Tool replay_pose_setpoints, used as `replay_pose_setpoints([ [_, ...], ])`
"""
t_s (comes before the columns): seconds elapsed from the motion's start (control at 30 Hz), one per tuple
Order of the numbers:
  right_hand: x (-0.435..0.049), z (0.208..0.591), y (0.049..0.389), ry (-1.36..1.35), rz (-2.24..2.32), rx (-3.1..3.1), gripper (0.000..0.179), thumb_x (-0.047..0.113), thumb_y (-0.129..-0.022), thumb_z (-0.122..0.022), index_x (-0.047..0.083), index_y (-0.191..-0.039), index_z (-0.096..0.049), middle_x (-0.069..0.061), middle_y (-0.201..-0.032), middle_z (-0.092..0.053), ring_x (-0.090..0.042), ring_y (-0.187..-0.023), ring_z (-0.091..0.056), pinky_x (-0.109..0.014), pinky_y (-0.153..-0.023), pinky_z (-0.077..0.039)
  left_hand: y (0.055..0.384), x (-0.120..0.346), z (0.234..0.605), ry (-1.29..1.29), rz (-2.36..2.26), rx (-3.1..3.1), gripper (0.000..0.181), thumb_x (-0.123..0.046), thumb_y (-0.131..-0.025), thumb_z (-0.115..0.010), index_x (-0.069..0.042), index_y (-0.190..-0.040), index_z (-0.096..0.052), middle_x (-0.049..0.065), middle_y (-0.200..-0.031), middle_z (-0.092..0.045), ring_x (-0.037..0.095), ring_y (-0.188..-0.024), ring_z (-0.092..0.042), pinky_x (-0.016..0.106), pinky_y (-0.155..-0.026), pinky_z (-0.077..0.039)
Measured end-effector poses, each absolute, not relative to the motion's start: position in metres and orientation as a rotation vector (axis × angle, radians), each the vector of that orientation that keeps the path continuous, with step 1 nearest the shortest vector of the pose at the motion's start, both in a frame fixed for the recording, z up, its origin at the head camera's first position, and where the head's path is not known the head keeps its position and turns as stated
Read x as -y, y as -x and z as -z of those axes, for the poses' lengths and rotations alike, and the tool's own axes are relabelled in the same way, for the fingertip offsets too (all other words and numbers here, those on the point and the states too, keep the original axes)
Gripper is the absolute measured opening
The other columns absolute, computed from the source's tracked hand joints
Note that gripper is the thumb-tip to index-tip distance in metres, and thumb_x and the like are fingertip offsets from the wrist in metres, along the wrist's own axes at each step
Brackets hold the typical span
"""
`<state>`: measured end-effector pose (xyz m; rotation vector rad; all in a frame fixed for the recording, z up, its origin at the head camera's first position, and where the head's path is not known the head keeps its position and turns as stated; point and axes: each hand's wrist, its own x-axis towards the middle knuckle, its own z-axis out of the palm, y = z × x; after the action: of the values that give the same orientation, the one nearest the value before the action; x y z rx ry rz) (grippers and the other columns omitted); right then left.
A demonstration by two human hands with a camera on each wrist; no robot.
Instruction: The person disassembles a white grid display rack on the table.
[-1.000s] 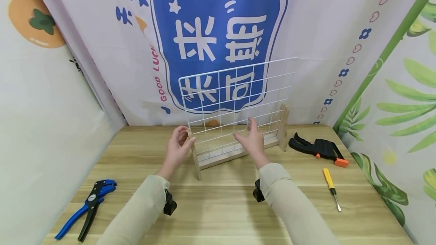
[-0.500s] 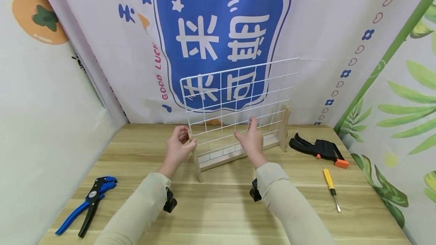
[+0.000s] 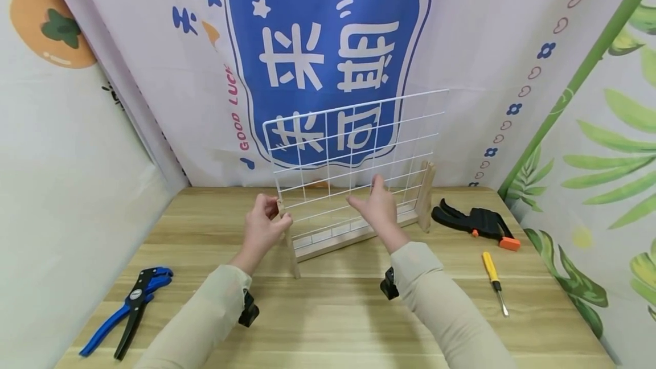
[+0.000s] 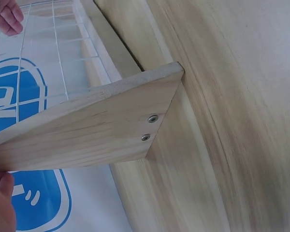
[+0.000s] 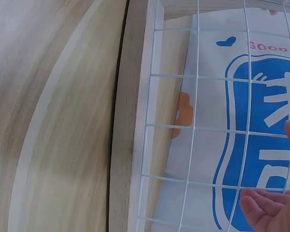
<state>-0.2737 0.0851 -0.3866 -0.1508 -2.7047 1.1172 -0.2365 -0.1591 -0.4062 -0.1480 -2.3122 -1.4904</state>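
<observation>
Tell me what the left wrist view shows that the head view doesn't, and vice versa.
Only the left wrist view shows two screw heads in the outer face of the left wooden end piece. Only the head view shows the blue-and-black pliers, black clamp and yellow-handled screwdriver. Both show that end piece, the wire grid, the table, and at least part of the left hand and right hand.

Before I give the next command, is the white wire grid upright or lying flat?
Upright: in the head view, the wire grid rises above the wooden base between two side posts, its top edge higher than both.
</observation>
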Motion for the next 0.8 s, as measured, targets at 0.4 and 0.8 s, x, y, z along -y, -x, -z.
replay_pose_setpoints([
  [0.4,-0.081,0.381,0.272,0.159,-1.102,2.743,0.082,0.051,-0.07,-0.072,0.005,-0.127,-0.035,-0.019,-0.09,-0.06,-0.031,-0.072,-0.058,-0.036,-0.059,-0.05,0.229,0.159,0.404,0.157,1.461,2.303,0.035,0.003,-0.071,-0.065,0.003,-0.102,-0.048,0.025,-0.106,-0.064,0.033,-0.104,-0.061,0.029,-0.088,-0.049],
  [0.8,-0.084,0.369,0.276,0.14,-0.958,2.867,0.09,0.05,-0.07,-0.073,0.0,-0.131,-0.03,-0.021,-0.088,-0.06,-0.033,-0.073,-0.059,-0.039,-0.058,-0.05,0.227,0.16,0.405,0.165,1.421,2.311,0.03,0.0,-0.069,-0.064,0.0,-0.096,-0.049,0.022,-0.098,-0.068,0.031,-0.099,-0.064,0.029,-0.085,-0.051],
])
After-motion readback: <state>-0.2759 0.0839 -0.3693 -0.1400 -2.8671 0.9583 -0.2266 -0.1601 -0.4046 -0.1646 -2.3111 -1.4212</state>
